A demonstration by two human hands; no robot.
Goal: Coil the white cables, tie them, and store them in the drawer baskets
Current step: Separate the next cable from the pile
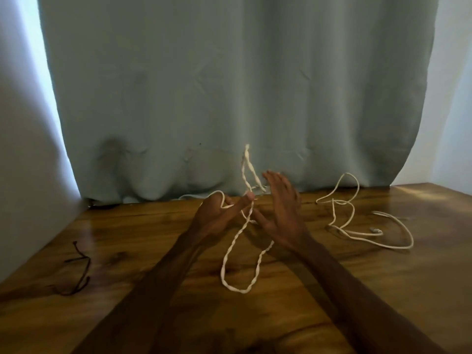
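Above wooden table [153,238]: twisted white cable [239,241], looped, held up
Left hand [217,216]: pinching twisted white cable
Right hand [284,209]: fingers straight, spread, beside loop
Table right: second white cable [353,213], loose
Table left: dark tie [84,267]

2 white cables [240,291] [353,212], 1 dark tie [88,261], 2 hands [214,215] [283,210], 1 wooden table [383,290], 1 grey-green curtain [229,85]

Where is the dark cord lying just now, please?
In the head view, the dark cord lies on the table at the left, well left of the left hand.
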